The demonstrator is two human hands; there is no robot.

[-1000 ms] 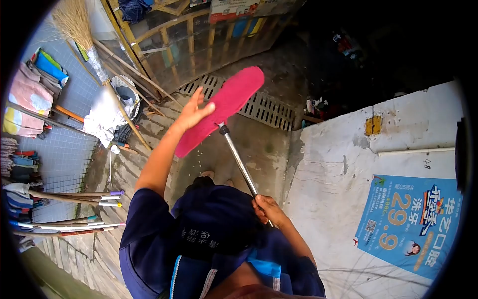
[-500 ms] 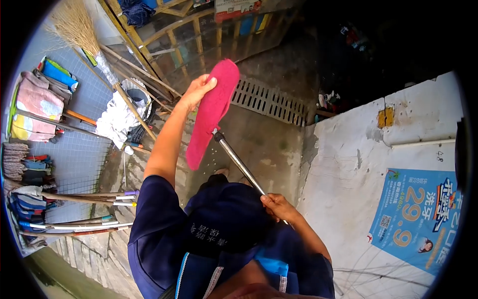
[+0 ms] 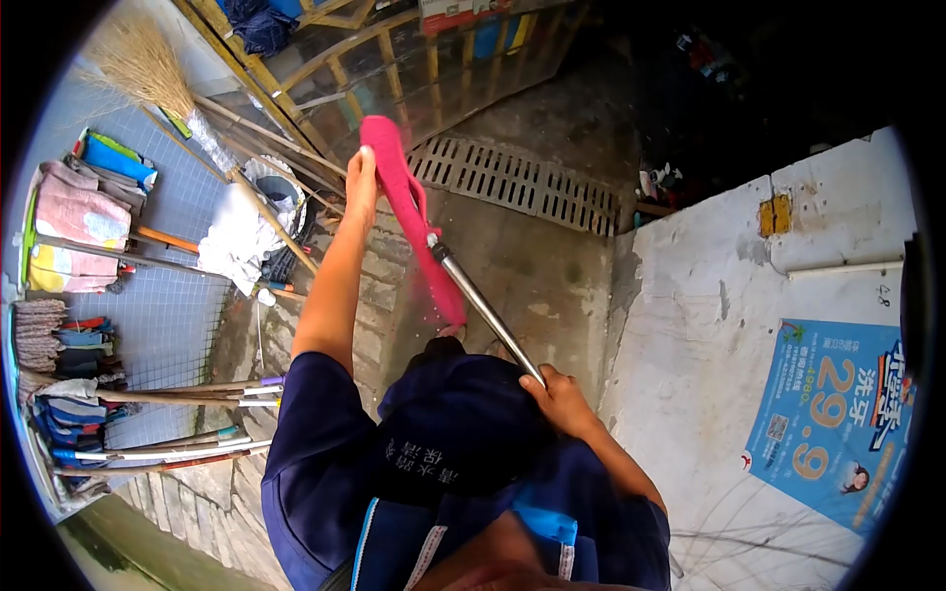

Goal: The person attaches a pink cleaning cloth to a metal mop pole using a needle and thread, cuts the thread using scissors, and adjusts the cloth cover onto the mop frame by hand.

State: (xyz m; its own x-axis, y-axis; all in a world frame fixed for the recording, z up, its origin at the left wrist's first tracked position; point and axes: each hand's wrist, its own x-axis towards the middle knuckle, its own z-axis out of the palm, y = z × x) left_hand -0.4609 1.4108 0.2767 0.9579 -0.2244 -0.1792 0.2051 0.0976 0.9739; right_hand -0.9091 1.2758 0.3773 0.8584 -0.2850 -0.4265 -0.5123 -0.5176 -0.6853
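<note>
A flat mop with a pink cloth head is held up in front of me, its metal handle slanting down to the right. My left hand, on an outstretched arm, grips the upper part of the pink head, with the thumb against its face and the other fingers mostly hidden. Close to my body, my right hand is wrapped round the handle. Small light drops show near the lower end of the head, which is smeared by motion.
Several mops and poles hang or lean along the tiled wall at left. Beside them are a straw broom and a white cloth. A drain grate crosses the floor ahead. A white wall with a blue poster stands at right.
The mop head has swung round, its upper end going left and its lower end right, and now shows more edge-on. My left hand moved slightly left; both hands keep their hold.
</note>
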